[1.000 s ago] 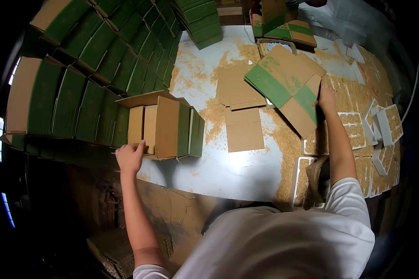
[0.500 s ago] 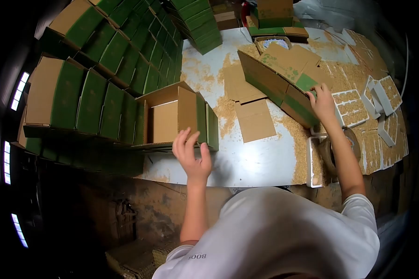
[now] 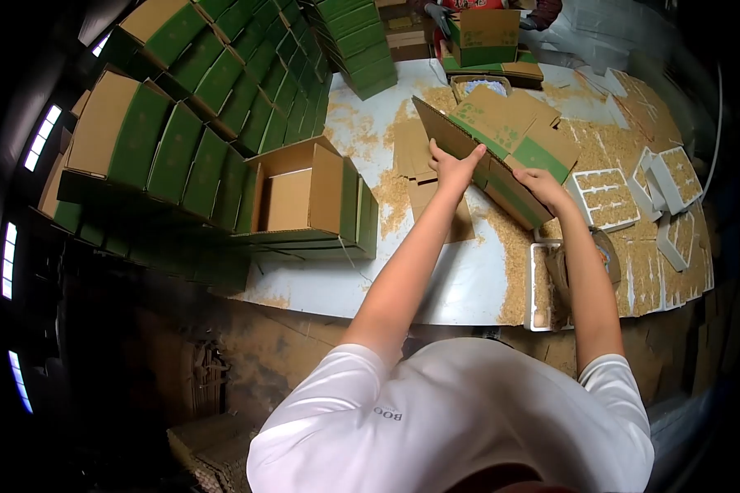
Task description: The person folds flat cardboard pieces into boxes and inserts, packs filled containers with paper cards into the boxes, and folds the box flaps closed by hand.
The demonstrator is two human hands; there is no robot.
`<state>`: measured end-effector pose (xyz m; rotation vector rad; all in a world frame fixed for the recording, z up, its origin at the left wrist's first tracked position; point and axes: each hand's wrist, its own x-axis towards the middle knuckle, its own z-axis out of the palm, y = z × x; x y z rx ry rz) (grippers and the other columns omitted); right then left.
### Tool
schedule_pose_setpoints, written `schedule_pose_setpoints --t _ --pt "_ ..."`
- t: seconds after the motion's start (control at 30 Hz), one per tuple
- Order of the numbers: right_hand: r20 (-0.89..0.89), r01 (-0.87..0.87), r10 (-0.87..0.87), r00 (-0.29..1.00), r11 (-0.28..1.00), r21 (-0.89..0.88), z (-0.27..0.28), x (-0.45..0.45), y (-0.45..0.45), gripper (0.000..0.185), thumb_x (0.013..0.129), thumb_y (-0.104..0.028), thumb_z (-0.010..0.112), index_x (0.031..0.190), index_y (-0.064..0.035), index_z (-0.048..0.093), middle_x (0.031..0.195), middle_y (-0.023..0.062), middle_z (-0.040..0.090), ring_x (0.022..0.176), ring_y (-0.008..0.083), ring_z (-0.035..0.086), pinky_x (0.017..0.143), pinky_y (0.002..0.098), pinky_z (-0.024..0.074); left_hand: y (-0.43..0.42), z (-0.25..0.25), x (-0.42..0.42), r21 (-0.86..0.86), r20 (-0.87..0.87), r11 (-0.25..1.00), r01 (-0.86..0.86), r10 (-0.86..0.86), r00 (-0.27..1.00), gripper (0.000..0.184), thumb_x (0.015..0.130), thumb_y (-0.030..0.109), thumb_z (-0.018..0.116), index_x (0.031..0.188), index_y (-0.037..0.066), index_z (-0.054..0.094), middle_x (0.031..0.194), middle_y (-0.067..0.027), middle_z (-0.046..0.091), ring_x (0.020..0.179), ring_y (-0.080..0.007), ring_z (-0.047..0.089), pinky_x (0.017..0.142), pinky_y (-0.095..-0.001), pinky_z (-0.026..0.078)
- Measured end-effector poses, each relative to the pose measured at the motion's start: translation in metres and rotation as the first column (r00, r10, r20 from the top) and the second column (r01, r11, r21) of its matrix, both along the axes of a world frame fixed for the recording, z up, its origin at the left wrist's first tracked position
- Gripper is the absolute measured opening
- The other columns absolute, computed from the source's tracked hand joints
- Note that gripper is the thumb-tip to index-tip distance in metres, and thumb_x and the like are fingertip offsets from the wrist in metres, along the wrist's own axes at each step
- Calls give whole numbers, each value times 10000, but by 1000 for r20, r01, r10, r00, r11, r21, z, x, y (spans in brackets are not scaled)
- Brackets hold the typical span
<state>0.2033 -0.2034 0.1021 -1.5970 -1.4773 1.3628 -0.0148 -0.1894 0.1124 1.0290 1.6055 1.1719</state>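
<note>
A folded-flat green and brown cardboard box stands tilted on edge over the table. My left hand grips its upper edge, thumb on one side and fingers on the other. Farther right along that edge, my right hand is closed on the cardboard too. Behind it lie more flat green-printed cardboard pieces. Under my left arm, plain brown cardboard sheets rest on the table. An open box stands to the left, its inside facing up.
Rows of green boxes are stacked at left. The white table carries scattered sawdust-like bits. White foam trays filled with grains lie at right. Across the table, a person's gloved hand is beside another box.
My left hand has moved from beside the open box to the right and now grips the flat cardboard box. My right hand has shifted slightly down along it. A co-worker has come into view.
</note>
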Motion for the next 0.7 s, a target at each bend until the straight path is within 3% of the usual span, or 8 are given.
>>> schedule_pose_setpoints --t 0.13,0.27,0.37,0.4,0.5,0.57,0.6,0.7 --pt "91 -41 33 995 995 94 -3 11 -18 512 899 -418 661 1170 16 660 1073 150 699 987 222 645 875 334 489 25 -8 20 125 -137 992 -29 46 989 1240 691 332 869 1541 149 -14 1445 -278 162 1313 -389 360 1062 -453 389" --pt "252 -85 -8 968 930 356 -5 32 -18 439 897 -350 657 1172 -8 658 1099 215 678 1009 331 650 888 371 489 30 -48 23 118 -49 992 -44 50 998 1224 720 277 841 1556 199 -49 1433 -256 201 1256 -367 432 1029 -404 418" --pt "458 -212 -63 886 826 523 3 35 -19 376 913 -248 620 1225 -39 620 1052 239 664 993 400 626 854 418 501 9 -56 17 188 -4 981 -50 52 999 1145 756 209 798 1556 148 -20 1433 -241 196 1241 -365 414 1079 -364 357" --pt "497 -249 -74 865 796 552 1 35 -14 371 918 -212 602 1252 -51 599 1024 242 661 980 414 617 838 436 503 1 -51 14 208 34 977 -40 33 999 1010 786 72 685 1548 76 21 1418 -262 254 1264 -372 399 1074 -357 358" --pt "588 -370 -66 806 719 588 4 33 -5 493 881 -84 583 1364 -102 485 1071 241 633 998 431 593 839 460 498 -18 -70 -2 318 -126 946 63 -23 992 924 781 -18 577 1533 17 42 1427 -287 269 1292 -390 385 1076 -370 354" --pt "640 -454 -42 767 670 588 12 28 -2 657 839 8 584 1449 -141 393 1145 237 608 1027 435 577 855 465 492 -60 -38 -12 223 -360 966 135 -47 932 838 772 -45 507 1514 -30 118 1451 -299 304 1327 -409 379 1090 -388 348" --pt "708 -433 -13 706 783 446 27 17 -4 812 785 60 587 1506 -167 289 1282 203 541 1089 432 553 866 466 500 -79 -27 -25 189 -447 959 212 -109 888 823 769 -46 500 1511 -31 145 1446 -299 329 1328 -410 385 1093 -391 346" --pt "787 -496 -275 553 650 575 20 -16 2 824 791 32 570 1520 -188 254 1391 171 480 1106 374 568 869 457 520 -129 1 -50 60 -528 945 322 -243 814 778 752 -67 474 1491 -35 235 1415 -309 404 1315 -409 415 1085 -399 363"
